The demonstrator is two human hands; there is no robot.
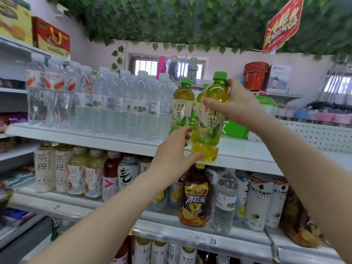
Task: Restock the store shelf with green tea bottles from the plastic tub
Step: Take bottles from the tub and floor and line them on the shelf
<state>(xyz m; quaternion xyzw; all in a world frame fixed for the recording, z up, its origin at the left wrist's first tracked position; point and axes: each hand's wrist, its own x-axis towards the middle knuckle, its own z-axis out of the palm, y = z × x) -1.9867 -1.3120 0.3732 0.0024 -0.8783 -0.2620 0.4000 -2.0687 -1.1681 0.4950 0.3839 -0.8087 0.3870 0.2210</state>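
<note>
A green tea bottle [209, 126] with a green cap is held upright just above the front edge of the top white shelf [245, 151]. My right hand [236, 103] grips its upper body and shoulder. My left hand [175, 151] holds its base, thumb under the bottom and fingers behind. Two more green tea bottles stand on the shelf behind it, one [182, 105] to the left and one mostly hidden. The plastic tub is out of view.
Clear water bottles [122, 103] fill the top shelf to the left. A green box [234, 130] sits behind on the right. The shelf below holds tea drinks, an iced tea bottle [196, 199] and water. Red buckets [255, 75] stand at the back.
</note>
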